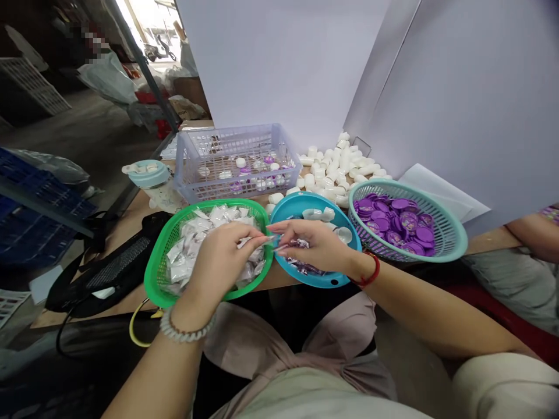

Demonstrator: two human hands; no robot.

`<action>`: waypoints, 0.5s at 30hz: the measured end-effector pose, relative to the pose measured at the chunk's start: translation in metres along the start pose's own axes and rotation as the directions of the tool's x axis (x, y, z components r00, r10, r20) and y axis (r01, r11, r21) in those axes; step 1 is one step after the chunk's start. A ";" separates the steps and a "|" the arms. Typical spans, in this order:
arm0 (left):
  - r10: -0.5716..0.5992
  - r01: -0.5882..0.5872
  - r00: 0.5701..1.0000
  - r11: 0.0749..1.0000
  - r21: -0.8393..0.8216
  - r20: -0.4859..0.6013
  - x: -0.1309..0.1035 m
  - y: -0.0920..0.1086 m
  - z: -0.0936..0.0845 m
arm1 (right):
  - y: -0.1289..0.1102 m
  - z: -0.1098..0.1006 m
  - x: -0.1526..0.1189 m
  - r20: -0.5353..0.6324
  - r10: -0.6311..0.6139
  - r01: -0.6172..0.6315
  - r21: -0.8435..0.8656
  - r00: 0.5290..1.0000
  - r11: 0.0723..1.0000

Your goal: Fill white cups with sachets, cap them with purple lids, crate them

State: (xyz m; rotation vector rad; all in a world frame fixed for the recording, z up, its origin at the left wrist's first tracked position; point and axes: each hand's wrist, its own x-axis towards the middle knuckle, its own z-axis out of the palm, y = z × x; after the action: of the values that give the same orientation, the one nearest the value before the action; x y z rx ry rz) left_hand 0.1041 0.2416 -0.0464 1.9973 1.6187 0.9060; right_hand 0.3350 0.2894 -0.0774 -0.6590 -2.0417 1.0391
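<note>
My left hand (225, 253) reaches over the green basket (152, 273), thumb and forefinger pinched on something small and pale that I cannot make out. Facing it, my right hand (312, 241) is curled with its fingertips close to the same spot, above the rim of the blue bowl (345, 224). What the right fingertips grip is too small to tell. Small white clear-wrapped packets (187, 250) fill the green basket. In the blue bowl lie white caps (344, 234) and shiny purple pieces (305, 269), partly hidden under my right hand.
A pale plastic crate (187, 186) holds white and purple round pieces. White cylindrical pieces (334, 169) are heaped behind the bowl. At right, a teal basket (454, 238) contains purple discs (393, 218). A lidded cup (152, 180) and black bag (117, 262) sit left. Another person's arm (533, 233) shows at right.
</note>
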 end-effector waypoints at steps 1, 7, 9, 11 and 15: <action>0.032 -0.035 0.999 0.996 -0.076 -0.031 0.003 0.008 0.010 | -0.001 -0.001 0.000 -0.066 0.005 -0.002 0.049 0.998 0.999; -0.030 0.062 0.979 0.986 -0.154 0.201 0.018 0.047 0.071 | -0.005 -0.066 -0.039 -0.321 0.096 -0.086 0.047 0.942 0.995; -0.016 0.019 0.924 1.000 -0.004 0.382 0.022 0.057 0.093 | -0.011 -0.087 -0.062 -0.423 0.112 -0.138 -0.031 0.899 0.990; -0.006 -0.023 0.869 0.998 0.051 0.494 0.027 0.065 0.115 | -0.016 -0.098 -0.084 -0.510 0.117 -0.184 -0.084 0.852 0.979; -0.056 0.028 0.847 0.998 0.062 0.528 0.038 0.071 0.145 | -0.022 -0.093 -0.115 -0.538 0.163 -0.235 -0.068 0.827 0.970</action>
State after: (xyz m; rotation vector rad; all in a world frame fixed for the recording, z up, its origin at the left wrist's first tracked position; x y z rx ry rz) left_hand 0.2609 0.2731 -0.0918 1.9997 1.3631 0.2474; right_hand 0.4746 0.2381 -0.0658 -1.1151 -1.5806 0.7261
